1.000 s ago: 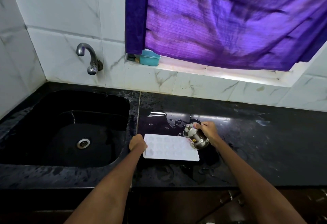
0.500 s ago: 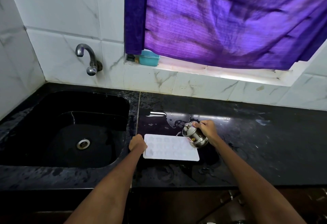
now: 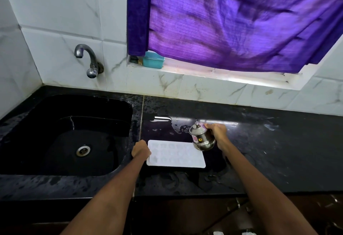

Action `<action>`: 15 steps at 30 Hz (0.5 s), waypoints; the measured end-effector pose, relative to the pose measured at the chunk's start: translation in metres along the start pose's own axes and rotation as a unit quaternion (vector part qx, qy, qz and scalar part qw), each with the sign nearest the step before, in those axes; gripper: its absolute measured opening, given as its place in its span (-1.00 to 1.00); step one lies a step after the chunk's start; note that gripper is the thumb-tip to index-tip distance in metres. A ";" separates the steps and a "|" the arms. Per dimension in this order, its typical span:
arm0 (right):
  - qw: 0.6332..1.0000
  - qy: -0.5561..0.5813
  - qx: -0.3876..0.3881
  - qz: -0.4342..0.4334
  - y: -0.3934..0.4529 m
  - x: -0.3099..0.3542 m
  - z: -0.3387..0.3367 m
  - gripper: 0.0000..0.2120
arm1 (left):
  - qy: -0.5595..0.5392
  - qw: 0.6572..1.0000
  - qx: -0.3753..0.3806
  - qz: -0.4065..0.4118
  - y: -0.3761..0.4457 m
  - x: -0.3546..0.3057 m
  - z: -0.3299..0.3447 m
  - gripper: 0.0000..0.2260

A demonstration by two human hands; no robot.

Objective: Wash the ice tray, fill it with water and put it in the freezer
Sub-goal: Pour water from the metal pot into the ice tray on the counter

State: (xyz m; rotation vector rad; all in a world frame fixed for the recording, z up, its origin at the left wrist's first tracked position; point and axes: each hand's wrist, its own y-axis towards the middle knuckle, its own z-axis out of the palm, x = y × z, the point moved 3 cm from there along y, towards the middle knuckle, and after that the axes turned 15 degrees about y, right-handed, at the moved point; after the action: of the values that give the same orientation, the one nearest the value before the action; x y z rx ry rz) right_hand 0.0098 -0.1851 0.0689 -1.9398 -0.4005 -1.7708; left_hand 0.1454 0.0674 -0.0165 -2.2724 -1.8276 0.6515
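Note:
A white ice tray (image 3: 176, 154) lies flat on the wet black counter, just right of the sink. My left hand (image 3: 141, 149) grips its left edge. My right hand (image 3: 218, 132) holds a small steel pot with a lid (image 3: 202, 138), tilted to the left above the tray's far right corner. I cannot see a stream of water from the pot. The tray's cells look pale and blurred.
A black sink (image 3: 70, 132) with a round drain fills the left side, under a wall tap (image 3: 89, 60). Puddles shine on the counter (image 3: 278, 151) behind the tray. A teal box (image 3: 153, 60) sits on the window sill under a purple curtain (image 3: 232, 21).
The pot has lifted slightly and shifted a little back over the tray's right corner. My left hand and the tray have stayed put.

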 end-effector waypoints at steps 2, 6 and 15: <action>1.000 0.008 0.000 -0.007 0.000 0.007 -0.002 -0.82 | 0.000 1.000 0.000 0.000 0.001 0.000 0.001 -0.57; 0.999 -0.040 0.001 -0.028 0.000 0.009 -0.006 -0.72 | 0.001 1.000 -0.001 0.002 0.000 0.000 0.001 -0.58; 0.984 -0.164 0.020 -0.065 0.000 -0.014 -0.016 -0.52 | 0.003 1.000 -0.004 0.000 -0.001 0.000 0.001 -0.59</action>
State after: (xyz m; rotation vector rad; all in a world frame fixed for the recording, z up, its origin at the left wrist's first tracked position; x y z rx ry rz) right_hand -0.0054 -0.1920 0.0554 -2.2251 -0.6836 -1.5037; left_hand 0.1444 0.0669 -0.0173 -2.2764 -1.8316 0.6361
